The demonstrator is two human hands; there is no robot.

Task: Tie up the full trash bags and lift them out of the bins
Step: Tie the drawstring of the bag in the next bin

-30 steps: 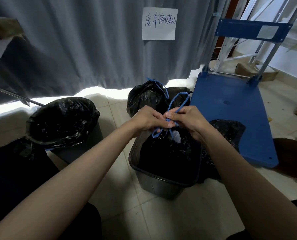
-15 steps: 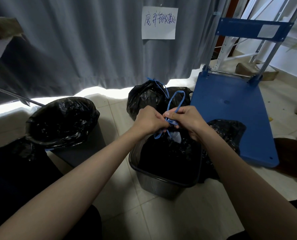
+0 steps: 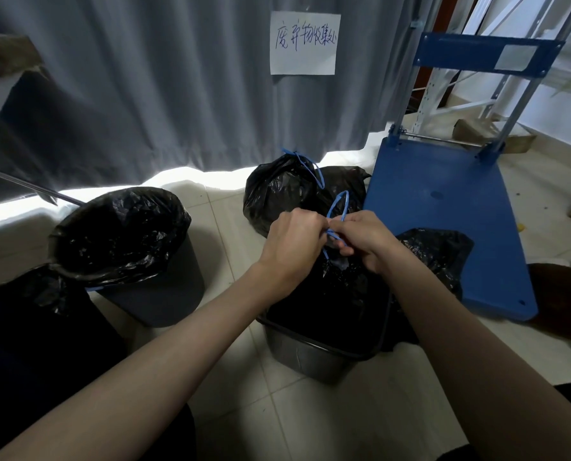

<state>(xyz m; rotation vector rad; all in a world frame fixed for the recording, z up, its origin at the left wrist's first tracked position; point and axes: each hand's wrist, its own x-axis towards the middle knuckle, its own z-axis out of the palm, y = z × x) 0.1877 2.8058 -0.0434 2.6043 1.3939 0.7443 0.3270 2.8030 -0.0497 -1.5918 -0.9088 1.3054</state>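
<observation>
A black trash bag point(image 3: 337, 301) fills the dark square bin point(image 3: 307, 357) in front of me. Its blue drawstring point(image 3: 339, 206) loops up above my hands. My left hand point(image 3: 292, 242) and my right hand point(image 3: 365, 241) meet over the gathered bag mouth, both pinching the drawstring. A tied black bag point(image 3: 277, 191) with a blue drawstring lies on the floor behind. To the left stands a round bin point(image 3: 164, 294) lined with an untied black bag point(image 3: 118, 227).
A blue platform trolley point(image 3: 450, 207) lies to the right, its handle upright. Another black bag point(image 3: 433, 251) sits between the square bin and the trolley. A grey curtain with a paper note point(image 3: 304, 43) hangs behind. Cardboard pieces point(image 3: 487, 131) lie at far right.
The blue loop above my hands has grown narrower and shorter as my hands drew the drawstring in. Both hands have stayed over the bag mouth.
</observation>
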